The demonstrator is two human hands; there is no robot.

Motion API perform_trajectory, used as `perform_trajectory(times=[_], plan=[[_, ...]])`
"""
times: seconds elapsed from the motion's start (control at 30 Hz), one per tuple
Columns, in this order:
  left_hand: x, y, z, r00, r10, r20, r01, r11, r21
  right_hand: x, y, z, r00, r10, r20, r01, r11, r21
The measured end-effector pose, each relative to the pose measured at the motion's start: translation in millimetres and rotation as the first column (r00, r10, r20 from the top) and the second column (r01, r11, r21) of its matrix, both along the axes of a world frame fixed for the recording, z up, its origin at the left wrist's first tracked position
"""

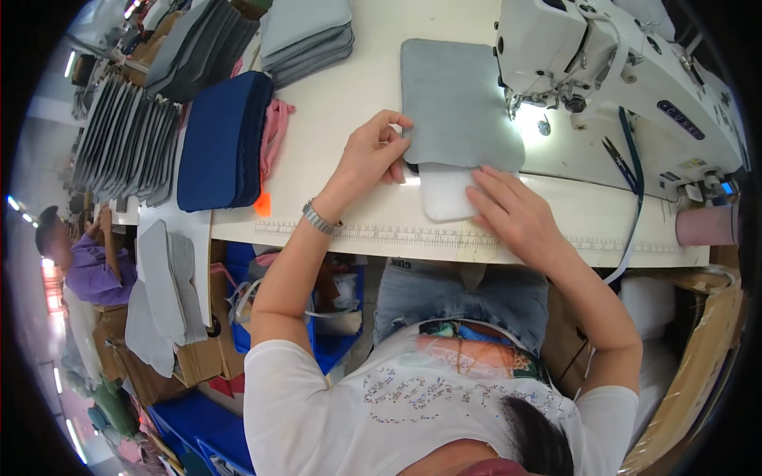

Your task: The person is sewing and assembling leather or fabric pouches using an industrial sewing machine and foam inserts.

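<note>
A grey, round-cornered fabric panel point(456, 103) lies on the white sewing table, its right edge by the lit needle area of the sewing machine point(548, 47). My left hand point(371, 152) pinches the panel's lower left corner between thumb and fingers. From under its lower edge sticks out a white padding piece point(446, 194); how far it reaches beneath is hidden. A dark layer shows slightly at the panel's lower left corner. My right hand point(512, 210) rests with fingers stretched out on the padding's right side, fingertips at the panel's lower edge.
Stacks of navy panels point(218, 143) and grey panels point(305, 40) stand to the left, with many more grey pieces point(127, 139) beyond. Dark snips point(619, 163) and a green-white strap point(637, 190) lie right. A ruler strip point(373, 234) runs along the front edge. A pink cup point(706, 226) stands far right.
</note>
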State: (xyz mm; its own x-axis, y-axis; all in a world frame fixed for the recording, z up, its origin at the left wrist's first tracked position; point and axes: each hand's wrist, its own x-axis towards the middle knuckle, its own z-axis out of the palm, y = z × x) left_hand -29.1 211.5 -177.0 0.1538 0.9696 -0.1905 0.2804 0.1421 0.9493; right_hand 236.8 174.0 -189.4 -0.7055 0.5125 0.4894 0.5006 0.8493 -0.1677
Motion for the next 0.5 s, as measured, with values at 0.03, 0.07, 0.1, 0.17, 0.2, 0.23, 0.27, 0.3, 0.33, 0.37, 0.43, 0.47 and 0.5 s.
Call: perform_trajectory(times=[0.03, 0.07, 0.1, 0.17, 0.2, 0.23, 0.27, 0.3, 0.33, 0.37, 0.43, 0.47, 0.5], plan=[[0, 0, -2, 1.000, 0.002, 0.016, -0.002, 1.000, 0.002, -3, 3, -1, 1.000, -0.001, -0.001, 0.001, 1.000, 0.001], [-1, 0, -3, 0.999, 0.004, 0.033, -0.004, 1.000, 0.003, -6, 7, -1, 1.000, -0.026, 0.004, 0.025, 0.999, 0.042], [-1, 0, -4, 1.000, 0.004, 0.031, -0.004, 1.000, 0.003, -9, 11, -2, 0.999, -0.050, 0.007, 0.050, 0.995, 0.082], [-2, 0, -4, 0.996, 0.006, 0.084, -0.007, 1.000, 0.008, -15, 23, -1, 0.996, -0.080, 0.039, 0.075, 0.991, 0.114], [-1, 0, -5, 0.996, 0.003, 0.085, -0.003, 1.000, 0.007, -17, 30, -2, 0.991, -0.109, 0.071, 0.098, 0.984, 0.146], [0, -1, -5, 0.995, 0.001, 0.102, -0.003, 1.000, 0.016, -19, 37, -3, 0.991, -0.112, 0.073, 0.101, 0.984, 0.144], [0, -2, -5, 0.993, 0.003, 0.118, -0.006, 1.000, 0.025, -22, 44, -7, 0.989, -0.125, 0.078, 0.109, 0.978, 0.178], [0, -2, -5, 0.993, 0.003, 0.119, -0.006, 1.000, 0.022, -24, 50, -9, 0.987, -0.137, 0.084, 0.117, 0.970, 0.212], [1, -2, -6, 0.991, 0.003, 0.130, -0.005, 1.000, 0.020, -26, 57, -10, 0.987, -0.137, 0.086, 0.117, 0.971, 0.209], [1, -2, -6, 0.990, 0.005, 0.142, -0.007, 1.000, 0.018, -28, 63, -11, 0.988, -0.135, 0.073, 0.115, 0.967, 0.227], [0, 0, -7, 0.986, 0.003, 0.164, -0.007, 1.000, 0.028, -29, 67, -12, 0.989, -0.132, 0.064, 0.113, 0.964, 0.242], [0, 1, -8, 0.983, 0.000, 0.182, -0.008, 0.999, 0.042, -30, 67, -11, 0.990, -0.133, 0.053, 0.118, 0.967, 0.225], [-1, 1, -7, 0.983, 0.002, 0.186, -0.009, 0.999, 0.038, -29, 67, -9, 0.990, -0.136, 0.043, 0.124, 0.970, 0.207]])
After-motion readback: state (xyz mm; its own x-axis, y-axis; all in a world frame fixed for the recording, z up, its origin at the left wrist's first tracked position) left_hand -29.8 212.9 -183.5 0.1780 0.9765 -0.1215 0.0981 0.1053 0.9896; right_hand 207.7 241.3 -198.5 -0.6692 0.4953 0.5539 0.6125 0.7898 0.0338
